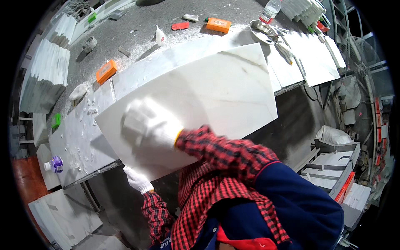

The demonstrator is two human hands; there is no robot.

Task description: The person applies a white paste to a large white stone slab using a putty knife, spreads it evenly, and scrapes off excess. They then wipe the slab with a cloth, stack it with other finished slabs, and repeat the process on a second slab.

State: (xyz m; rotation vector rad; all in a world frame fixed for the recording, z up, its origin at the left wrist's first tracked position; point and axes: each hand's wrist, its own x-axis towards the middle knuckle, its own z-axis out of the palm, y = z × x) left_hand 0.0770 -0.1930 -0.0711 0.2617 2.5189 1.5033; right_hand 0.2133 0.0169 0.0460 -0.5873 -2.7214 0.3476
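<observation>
A large white marble slab [208,91] lies tilted across the dusty workbench [137,29], its near corner hanging past the bench edge. My left hand [137,180], in a white glove, grips the slab's lower edge from beneath. Gloved in white too, my right hand [150,125] presses flat on the slab's top face near its left side, blurred by motion. Red checked sleeves and a blue vest fill the lower middle. Whether the right hand holds a pad or cloth cannot be told.
Two orange blocks [106,71] [218,25], a white glue bottle [160,36], a metal bowl [263,31] and a water bottle [271,9] lie on the bench. Stacked white tiles [46,75] stand at left, more tiles [62,216] on the floor, a fan [362,58] at right.
</observation>
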